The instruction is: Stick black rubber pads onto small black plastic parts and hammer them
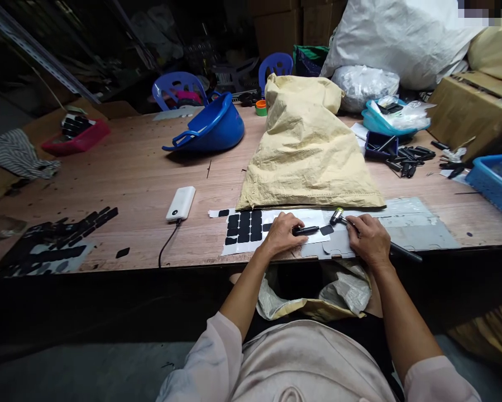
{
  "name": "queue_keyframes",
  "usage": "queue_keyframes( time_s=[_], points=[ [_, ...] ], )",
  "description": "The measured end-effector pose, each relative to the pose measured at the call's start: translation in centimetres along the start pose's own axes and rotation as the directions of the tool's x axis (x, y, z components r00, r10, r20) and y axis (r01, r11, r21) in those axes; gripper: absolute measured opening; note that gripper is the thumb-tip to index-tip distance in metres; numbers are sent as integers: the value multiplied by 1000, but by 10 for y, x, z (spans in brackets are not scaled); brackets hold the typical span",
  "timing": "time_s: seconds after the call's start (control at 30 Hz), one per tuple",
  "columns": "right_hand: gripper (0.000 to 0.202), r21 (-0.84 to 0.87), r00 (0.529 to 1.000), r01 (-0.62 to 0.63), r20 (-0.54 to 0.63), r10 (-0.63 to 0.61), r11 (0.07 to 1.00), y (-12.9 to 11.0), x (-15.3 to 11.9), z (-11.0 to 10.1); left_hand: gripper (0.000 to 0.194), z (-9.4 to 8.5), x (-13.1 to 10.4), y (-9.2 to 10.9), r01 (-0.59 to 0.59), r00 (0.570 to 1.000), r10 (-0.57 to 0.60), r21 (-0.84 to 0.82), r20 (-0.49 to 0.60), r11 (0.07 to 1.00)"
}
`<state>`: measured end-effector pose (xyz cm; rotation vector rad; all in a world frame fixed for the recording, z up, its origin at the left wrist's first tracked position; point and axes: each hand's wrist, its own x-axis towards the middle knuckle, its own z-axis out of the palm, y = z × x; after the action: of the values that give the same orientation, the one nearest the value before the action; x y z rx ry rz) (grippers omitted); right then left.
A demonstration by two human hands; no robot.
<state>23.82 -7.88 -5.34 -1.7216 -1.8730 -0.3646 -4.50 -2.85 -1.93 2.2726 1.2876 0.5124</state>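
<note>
In a dim room with cardboard boxes [278, 28] at the back, I work at a wood-grain table [129, 151], a yellow sack [309, 151] slumped ahead of my hands. White sheets [311, 216] bearing black patches [244, 226] line the near edge, beside a pale board [426, 230]. My right hand [368, 239], fingers wrapped round the handle, grips a hammer [336, 216] slanting down to the right. My left hand [282, 233] pinches a black tube [307, 230], long axis nearly level, tip aimed rightward, just short of the hammer's head; whether it touches the sheet, I cannot tell.
</note>
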Motion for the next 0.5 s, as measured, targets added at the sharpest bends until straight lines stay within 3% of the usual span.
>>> queue_keyframes(
  time_s=[0.27,0.4,0.5],
  points=[
    [26,66,999,42,20,-43,997,3,1,-6,17,22,7,0,62,996,-70,-127,-60,990],
    [30,268,999,-8,-29,16,963,-22,1,-19,18,21,7,-1,55,997,-63,-143,-47,988],
    [31,464,1000,2,19,-13,886,-48,0,-27,19,21,7,-1,69,996,-76,-132,-49,989]
  ],
)
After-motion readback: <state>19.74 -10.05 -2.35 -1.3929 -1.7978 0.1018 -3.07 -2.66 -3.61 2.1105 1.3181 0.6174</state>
